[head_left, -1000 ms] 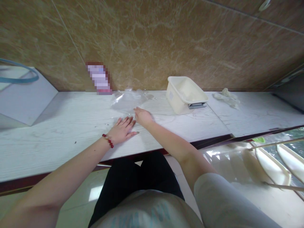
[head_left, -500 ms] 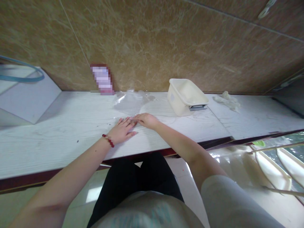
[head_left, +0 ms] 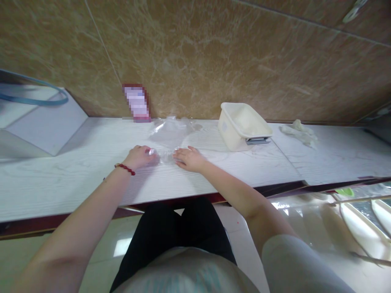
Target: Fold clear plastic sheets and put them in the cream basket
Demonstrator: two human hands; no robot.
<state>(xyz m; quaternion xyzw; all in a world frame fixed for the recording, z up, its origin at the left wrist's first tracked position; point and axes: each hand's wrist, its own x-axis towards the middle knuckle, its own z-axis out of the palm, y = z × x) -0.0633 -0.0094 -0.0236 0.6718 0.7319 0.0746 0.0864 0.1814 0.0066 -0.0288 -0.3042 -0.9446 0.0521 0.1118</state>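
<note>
A clear plastic bag [head_left: 166, 155] lies flat on the white wood-grain table [head_left: 76, 171] between my hands. My left hand [head_left: 139, 156], with a red bead bracelet at the wrist, has its fingers curled and pinches the bag's left edge. On the bag's right edge rests my right hand [head_left: 188, 158], fingers bent down and pressing on the plastic. Behind them, against the wall, lies a loose heap of more clear plastic bags [head_left: 171, 127].
A cream plastic tub [head_left: 242, 126] stands to the right near the wall. Crumpled pale gloves [head_left: 299, 131] lie further right. A pixelated pink packet [head_left: 136, 102] leans on the brown tiled wall. A white box with a blue strap [head_left: 33, 114] sits at the left.
My left hand went from lying flat on the table to curling on the bag's left edge, further left. My right hand drew back from the heap and settled on the bag's right edge.
</note>
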